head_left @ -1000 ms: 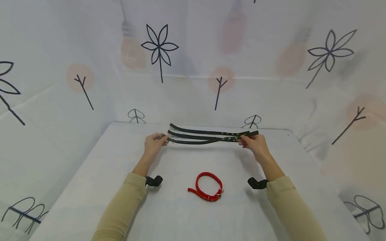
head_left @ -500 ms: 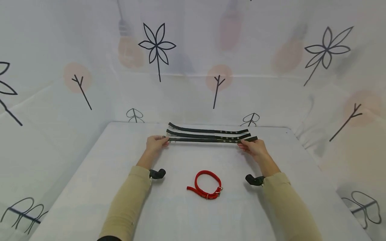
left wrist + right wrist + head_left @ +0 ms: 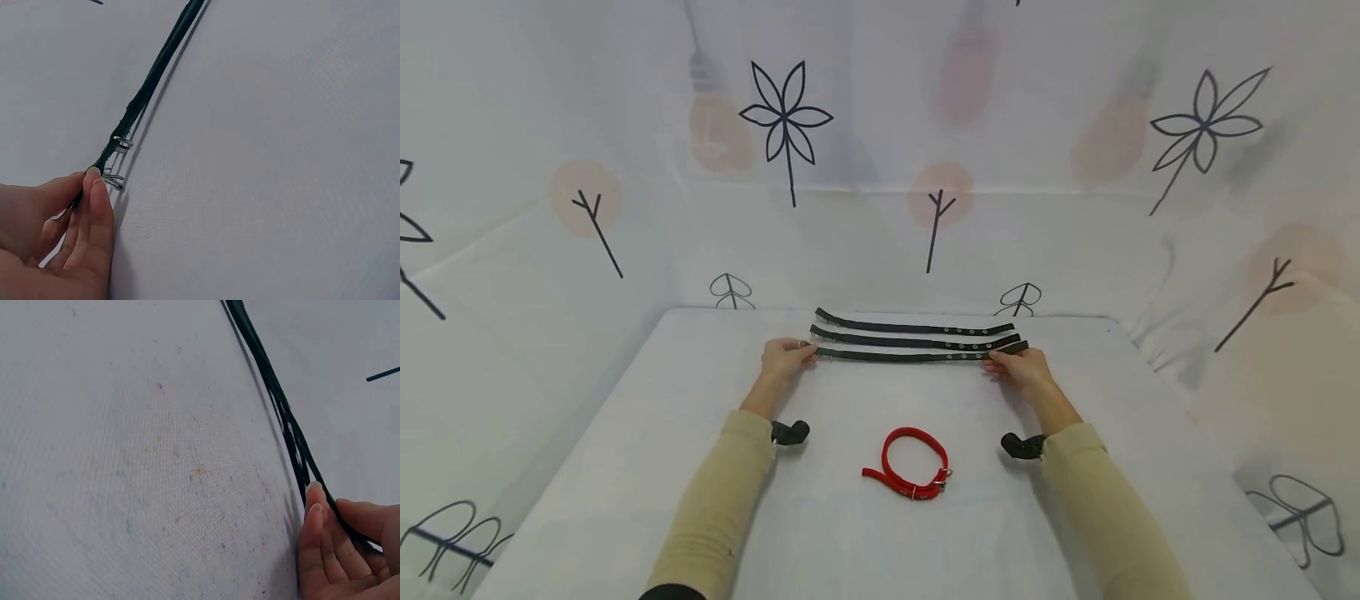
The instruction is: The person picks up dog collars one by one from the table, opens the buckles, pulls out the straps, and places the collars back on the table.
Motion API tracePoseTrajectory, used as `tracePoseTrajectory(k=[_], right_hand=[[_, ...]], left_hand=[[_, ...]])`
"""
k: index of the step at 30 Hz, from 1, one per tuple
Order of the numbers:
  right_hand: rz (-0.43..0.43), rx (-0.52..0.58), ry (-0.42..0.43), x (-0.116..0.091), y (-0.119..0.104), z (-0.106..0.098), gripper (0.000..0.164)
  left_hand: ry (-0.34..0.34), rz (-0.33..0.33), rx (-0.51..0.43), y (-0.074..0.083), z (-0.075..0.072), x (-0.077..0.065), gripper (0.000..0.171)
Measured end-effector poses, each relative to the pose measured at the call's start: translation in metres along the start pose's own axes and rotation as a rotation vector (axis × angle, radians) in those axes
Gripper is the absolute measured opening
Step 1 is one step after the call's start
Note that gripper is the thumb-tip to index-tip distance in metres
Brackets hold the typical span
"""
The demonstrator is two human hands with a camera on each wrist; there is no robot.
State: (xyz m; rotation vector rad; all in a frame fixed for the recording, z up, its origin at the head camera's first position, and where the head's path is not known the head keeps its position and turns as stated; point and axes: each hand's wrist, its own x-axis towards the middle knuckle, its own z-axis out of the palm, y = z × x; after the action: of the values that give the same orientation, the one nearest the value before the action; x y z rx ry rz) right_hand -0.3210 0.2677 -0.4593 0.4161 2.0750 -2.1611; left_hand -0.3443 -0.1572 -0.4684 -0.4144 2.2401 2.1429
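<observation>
Three dark green collars lie side by side along the far part of the table. In the head view, my left hand point(image 3: 784, 360) pinches the buckle end of the nearest collar point(image 3: 895, 357), while my right hand point(image 3: 1024, 369) holds its holed end between thumb and fingers. Just beyond are the middle collar point(image 3: 887, 341) and the farthest collar point(image 3: 887, 328), roughly parallel. The left wrist view shows a metal buckle point(image 3: 122, 145) just past the fingertips. A red collar point(image 3: 898, 483), buckled into a loop with its tail sticking out left, lies between the forearms, untouched.
The white table point(image 3: 850, 542) ends at a far edge just behind the collars. A pale patterned cloth backdrop point(image 3: 865, 242) rises behind it and along both sides.
The nearest collar's holed end, which overlapped the others, has come toward me and straightened, so the three now lie apart. My right hand has shifted slightly nearer and left.
</observation>
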Motion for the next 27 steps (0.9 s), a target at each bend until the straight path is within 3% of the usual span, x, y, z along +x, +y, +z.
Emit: tracePoseTrajectory(k=[10, 17, 21, 25, 27], right_hand=[[0.022, -0.026, 0.078, -0.004, 0.002, -0.004, 0.017], [-0.011, -0.129, 0.074, -0.010, -0.002, -0.020, 0.031], [-0.045, -0.315, 0.056, -0.016, -0.006, -0.028, 0.039], [-0.091, -0.553, 0.058, -0.025, -0.010, -0.038, 0.043], [-0.110, -0.620, 0.045, -0.029, -0.011, -0.044, 0.045]], left_hand=[[-0.033, -0.008, 0.150, 0.005, -0.009, -0.006, 0.038], [-0.060, 0.058, 0.343, 0.008, -0.024, -0.009, 0.041], [-0.069, 0.119, 0.397, 0.012, -0.033, -0.010, 0.041], [-0.107, 0.173, 0.435, 0.014, -0.040, -0.015, 0.043], [-0.136, 0.198, 0.468, 0.015, -0.044, -0.018, 0.043]])
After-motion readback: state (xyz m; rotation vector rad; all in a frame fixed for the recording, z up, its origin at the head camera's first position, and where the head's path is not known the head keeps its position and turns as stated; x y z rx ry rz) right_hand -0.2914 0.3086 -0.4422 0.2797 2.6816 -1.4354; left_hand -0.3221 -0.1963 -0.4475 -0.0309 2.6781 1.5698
